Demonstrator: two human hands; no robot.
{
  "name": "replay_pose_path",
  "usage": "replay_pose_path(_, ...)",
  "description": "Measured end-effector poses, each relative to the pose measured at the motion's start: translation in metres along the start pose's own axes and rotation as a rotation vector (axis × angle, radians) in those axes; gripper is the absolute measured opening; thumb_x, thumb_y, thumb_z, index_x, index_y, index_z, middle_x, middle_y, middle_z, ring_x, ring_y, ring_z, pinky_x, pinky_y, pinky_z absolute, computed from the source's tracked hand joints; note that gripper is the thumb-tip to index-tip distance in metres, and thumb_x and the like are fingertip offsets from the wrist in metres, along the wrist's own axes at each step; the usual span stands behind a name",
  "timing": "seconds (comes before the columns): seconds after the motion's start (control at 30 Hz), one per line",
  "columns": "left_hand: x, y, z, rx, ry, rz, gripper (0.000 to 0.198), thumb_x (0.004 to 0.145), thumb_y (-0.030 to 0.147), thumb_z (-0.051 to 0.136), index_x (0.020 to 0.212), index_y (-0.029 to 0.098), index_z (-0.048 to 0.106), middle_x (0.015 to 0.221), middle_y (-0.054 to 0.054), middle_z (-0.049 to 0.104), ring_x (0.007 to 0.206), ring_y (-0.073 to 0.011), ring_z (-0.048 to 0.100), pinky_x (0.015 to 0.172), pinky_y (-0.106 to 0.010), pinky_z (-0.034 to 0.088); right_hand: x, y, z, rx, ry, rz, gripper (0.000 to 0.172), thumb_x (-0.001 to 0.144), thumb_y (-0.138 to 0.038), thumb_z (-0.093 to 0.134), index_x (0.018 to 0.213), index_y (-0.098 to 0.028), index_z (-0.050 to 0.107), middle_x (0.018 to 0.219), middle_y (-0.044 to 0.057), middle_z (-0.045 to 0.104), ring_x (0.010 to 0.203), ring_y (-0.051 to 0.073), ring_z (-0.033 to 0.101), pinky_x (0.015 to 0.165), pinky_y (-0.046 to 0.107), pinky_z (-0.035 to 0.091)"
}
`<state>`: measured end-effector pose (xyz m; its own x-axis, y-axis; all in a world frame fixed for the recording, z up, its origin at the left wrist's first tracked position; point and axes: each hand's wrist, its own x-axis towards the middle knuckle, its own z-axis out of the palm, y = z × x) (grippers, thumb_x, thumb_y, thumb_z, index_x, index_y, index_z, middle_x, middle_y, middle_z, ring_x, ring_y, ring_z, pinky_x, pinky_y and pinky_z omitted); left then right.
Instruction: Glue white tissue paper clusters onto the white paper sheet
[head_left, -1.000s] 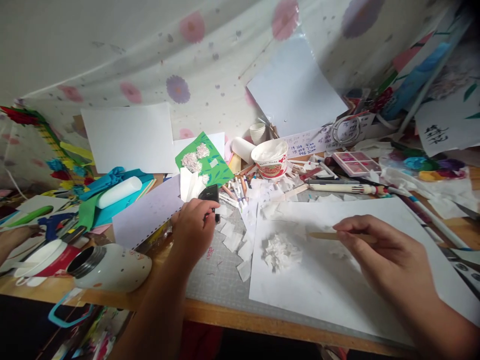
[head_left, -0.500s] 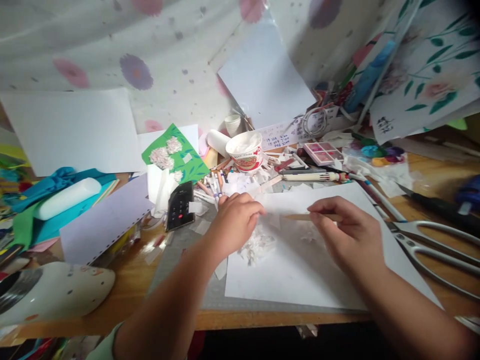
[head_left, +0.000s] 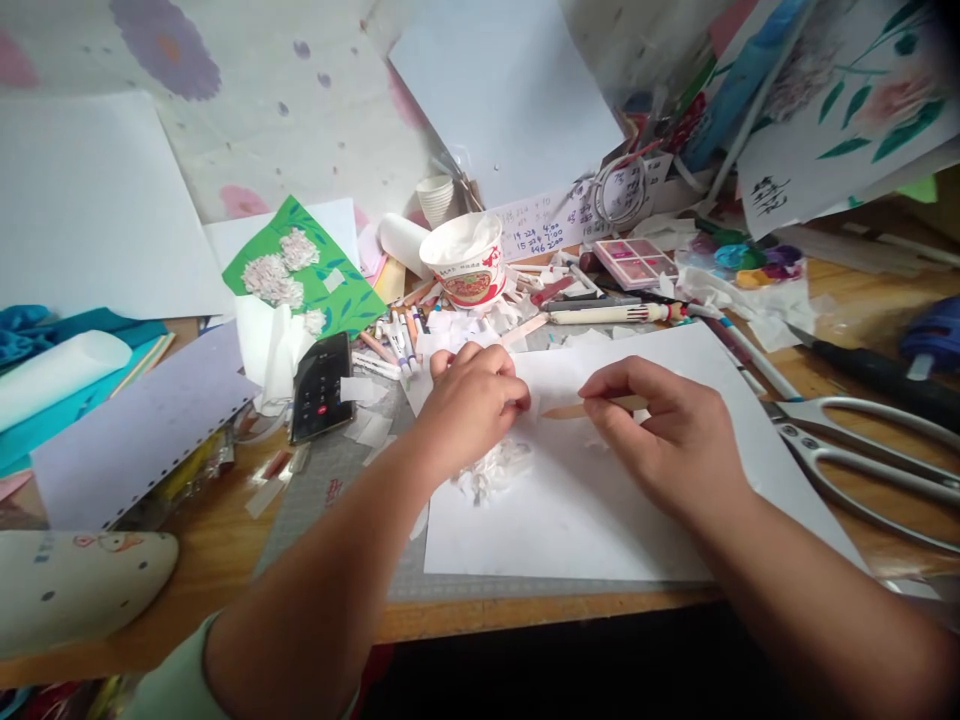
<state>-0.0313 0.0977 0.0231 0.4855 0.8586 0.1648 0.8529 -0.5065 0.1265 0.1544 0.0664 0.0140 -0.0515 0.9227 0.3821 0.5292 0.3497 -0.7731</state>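
Observation:
Above a large white sheet of paper (head_left: 570,530), my right hand (head_left: 667,430) is closed in a pinch round a thin wooden stick (head_left: 564,411). The stick's tapered end points left at my left hand (head_left: 476,405). The left hand's fingers are curled and pressed together at the tips; a faint pale patch shows beside them, too unclear to name. Just below that hand, a clump of crumpled white paper bits (head_left: 491,473) lies on the sheet. A few small white bits lie under the stick, partly hidden by my right hand.
A paper bowl (head_left: 466,270) stands behind, among markers and scraps. Large scissors (head_left: 862,450) and a black-handled knife (head_left: 870,395) lie at right. To the left are a phone (head_left: 321,388), a green card with paper blossoms (head_left: 345,300) and a white cup (head_left: 90,590) on its side.
The view has shifted, so most things sit further left and higher. The stick's tip is close to my left fingertips, which look more curled. My right hand still grips the stick.

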Motion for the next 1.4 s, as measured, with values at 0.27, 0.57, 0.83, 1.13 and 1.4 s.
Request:
replay_pose_path(0.27, -0.020, -0.004, -0.023, -0.105, 0.018, -0.108, 0.011, 0.074, 0.012, 0.054, 0.071, 0.021, 0.060, 0.085, 0.002, 0.061, 0.089, -0.0178, 0.051, 0.083, -0.038, 0.026, -0.003, -0.002, 0.001, 0.216, -0.211, -0.124, 0.013, 0.072, -0.008, 0.050, 0.070, -0.019, 0.057, 0.064, -0.002, 0.061, 0.061, 0.011, 0.056, 0.056, 0.021, 0.042)
replay_pose_path(0.57, -0.030, -0.003, -0.028, -0.130, 0.027, -0.117, 0.012, 0.074, 0.013, 0.051, 0.073, 0.022, 0.059, 0.081, 0.002, 0.062, 0.083, -0.0163, 0.054, 0.081, -0.034, 0.031, -0.001, 0.000, 0.005, 0.054, -0.319, -0.249, 0.014, 0.069, -0.005, 0.049, 0.072, -0.016, 0.057, 0.064, -0.001, 0.060, 0.056, 0.010, 0.052, 0.056, 0.023, 0.040)
replay_pose_path(0.83, -0.033, 0.002, -0.032, -0.135, -0.016, -0.072, 0.012, 0.075, 0.012, 0.050, 0.073, 0.021, 0.058, 0.072, 0.004, 0.060, 0.074, -0.0142, 0.052, 0.073, -0.032, 0.029, -0.002, -0.002, 0.004, 0.053, -0.302, -0.244, 0.015, 0.068, -0.005, 0.049, 0.072, -0.017, 0.058, 0.061, -0.002, 0.059, 0.055, 0.010, 0.052, 0.053, 0.023, 0.041)
replay_pose_path(1.13, -0.036, 0.003, -0.028, -0.111, 0.008, -0.007, 0.015, 0.075, 0.010, 0.052, 0.073, 0.022, 0.061, 0.083, 0.002, 0.062, 0.083, -0.0159, 0.053, 0.078, -0.035, 0.029, -0.005, -0.001, -0.001, 0.079, -0.036, -0.198, 0.016, 0.071, -0.005, 0.055, 0.071, -0.020, 0.056, 0.065, -0.002, 0.061, 0.060, 0.011, 0.057, 0.054, 0.023, 0.043)
replay_pose_path(1.4, -0.034, 0.005, -0.023, -0.011, 0.088, -0.047, 0.014, 0.076, 0.010, 0.051, 0.069, 0.020, 0.059, 0.072, 0.002, 0.061, 0.076, -0.0159, 0.054, 0.077, -0.036, 0.029, -0.005, -0.006, 0.000, 0.202, -0.138, -0.313, 0.015, 0.074, -0.005, 0.053, 0.076, -0.020, 0.056, 0.063, -0.002, 0.058, 0.057, 0.010, 0.052, 0.054, 0.024, 0.042)
